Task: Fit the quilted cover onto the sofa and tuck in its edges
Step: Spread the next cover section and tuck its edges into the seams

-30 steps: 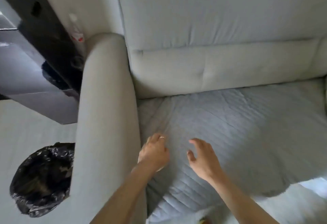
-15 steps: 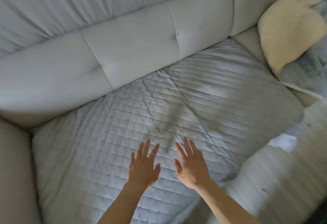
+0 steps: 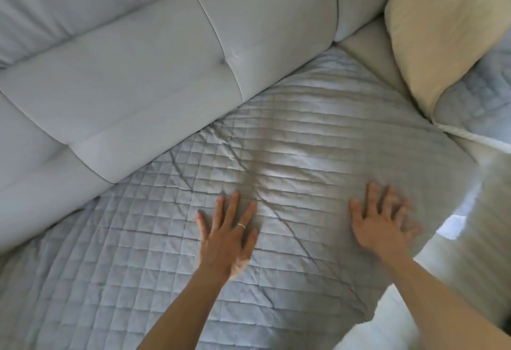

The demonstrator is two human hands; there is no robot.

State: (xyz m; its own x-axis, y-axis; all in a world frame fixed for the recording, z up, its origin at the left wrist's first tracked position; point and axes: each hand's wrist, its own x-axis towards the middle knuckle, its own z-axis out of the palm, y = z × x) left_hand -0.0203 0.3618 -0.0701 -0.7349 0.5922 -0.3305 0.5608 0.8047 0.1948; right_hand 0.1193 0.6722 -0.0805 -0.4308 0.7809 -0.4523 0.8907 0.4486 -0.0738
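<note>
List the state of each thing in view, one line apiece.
quilted cover: spread out flat, creased, back edge meeting the back cushions.
left hand: fingers straight and spread, palm down on the cover.
right hand: fingers spread, flat on the cover near its right edge, blurred.
back cushions: bare, not covered.
cream pillow: lying at the far right end, untouched.

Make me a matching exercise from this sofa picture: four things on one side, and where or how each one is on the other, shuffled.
1 left hand
2 right hand
3 cream pillow
4 sofa back cushion

A blurred, by the quilted cover's right edge
B upper right corner
C ring on one finger, flat on the cover
D along the cover's far edge

Pairs: 1-C, 2-A, 3-B, 4-D
</note>
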